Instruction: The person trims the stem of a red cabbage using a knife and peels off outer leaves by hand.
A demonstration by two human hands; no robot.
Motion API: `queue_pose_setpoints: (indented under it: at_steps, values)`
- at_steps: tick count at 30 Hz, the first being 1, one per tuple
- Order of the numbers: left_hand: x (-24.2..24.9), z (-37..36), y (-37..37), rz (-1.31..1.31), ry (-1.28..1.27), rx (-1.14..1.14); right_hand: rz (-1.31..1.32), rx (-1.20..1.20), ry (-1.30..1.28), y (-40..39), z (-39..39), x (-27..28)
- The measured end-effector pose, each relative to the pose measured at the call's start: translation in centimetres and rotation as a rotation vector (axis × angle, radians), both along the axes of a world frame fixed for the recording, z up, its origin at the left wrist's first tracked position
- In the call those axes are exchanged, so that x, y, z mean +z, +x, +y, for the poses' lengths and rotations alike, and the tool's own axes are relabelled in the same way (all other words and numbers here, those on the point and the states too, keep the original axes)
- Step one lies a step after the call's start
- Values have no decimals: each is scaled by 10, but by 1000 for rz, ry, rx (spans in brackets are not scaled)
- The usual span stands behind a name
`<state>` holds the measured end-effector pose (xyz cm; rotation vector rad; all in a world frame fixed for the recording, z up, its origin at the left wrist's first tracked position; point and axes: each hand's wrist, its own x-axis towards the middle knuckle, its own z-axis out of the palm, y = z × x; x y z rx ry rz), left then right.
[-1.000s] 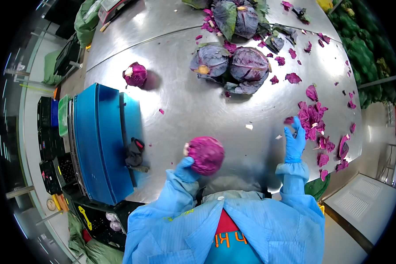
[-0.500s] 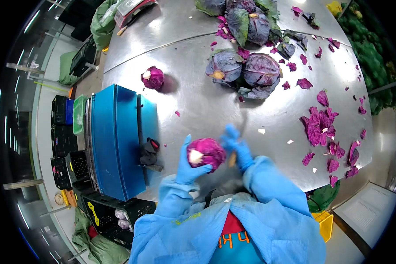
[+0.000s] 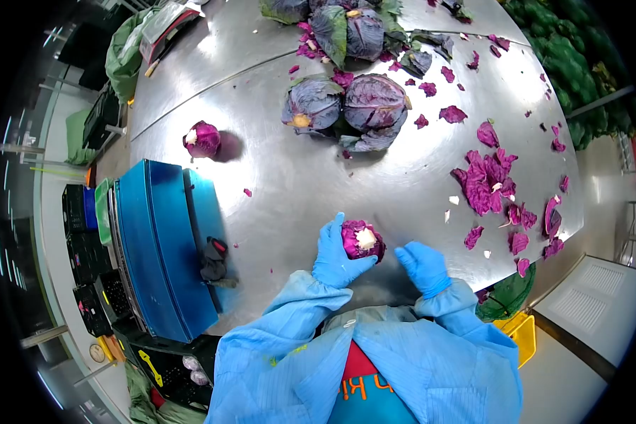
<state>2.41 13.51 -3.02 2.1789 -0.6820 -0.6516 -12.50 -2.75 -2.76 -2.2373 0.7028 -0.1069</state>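
Note:
A trimmed red cabbage (image 3: 364, 241), its pale cut stem end facing up and toward the right, rests in my left hand (image 3: 338, 254), whose gloved fingers wrap its left side and underside. Just to the right, my right hand (image 3: 424, 268) is closed, knuckles up, apart from the cabbage; whatever it grips is hidden. Another trimmed red cabbage (image 3: 202, 139) sits on the steel table (image 3: 290, 212) at the left. Further back stand two untrimmed cabbages (image 3: 313, 106) (image 3: 376, 101) with dull outer leaves.
Purple leaf scraps (image 3: 484, 180) lie across the right side of the table. More leafy cabbages (image 3: 364, 32) stand at the back. A blue box (image 3: 164, 247) and a dark bundled item (image 3: 214, 261) are on the left. Black crates (image 3: 169, 367) stand below; a yellow bin (image 3: 521, 339) is lower right.
The view has shifted, so the table contents appear further left. The cabbage has turned stem upward in my left hand. My right hand, blurred before near a tan handle, has moved right; that handle no longer shows.

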Motion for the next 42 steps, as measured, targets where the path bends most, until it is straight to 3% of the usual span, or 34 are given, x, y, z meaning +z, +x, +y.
queue_pose_setpoints:
  at_steps: [1,7,16,22,25,28,31,32,35,38,42]
  values:
    - [-2,-1,2,10,-8,12,-22,60,-121,4,7,5]
    - [-10,-15,5,128,47,36,5,197,-117,10,9,2]
    - [6,-30,16,142,172,27,34,206,-66,23,-4,-6]
    - [14,-43,19,187,287,-27,258,101,-127,42,-8,-4]
    - [21,-38,-6,-162,276,-159,233,-161,267,60,-46,-21]
    - [7,-23,-3,-116,98,-88,299,-312,698,63,-72,-44]
    - [-4,3,4,8,-14,-11,207,-152,755,47,-49,-22]
    - [-5,6,6,48,-51,-5,150,-63,671,41,-38,-12]
    - [-14,14,6,144,-116,43,-50,242,59,23,-8,-16]
    - [-22,13,4,269,-207,97,25,265,81,20,4,-10]
    - [-17,9,3,147,-165,29,23,331,95,26,0,-16]
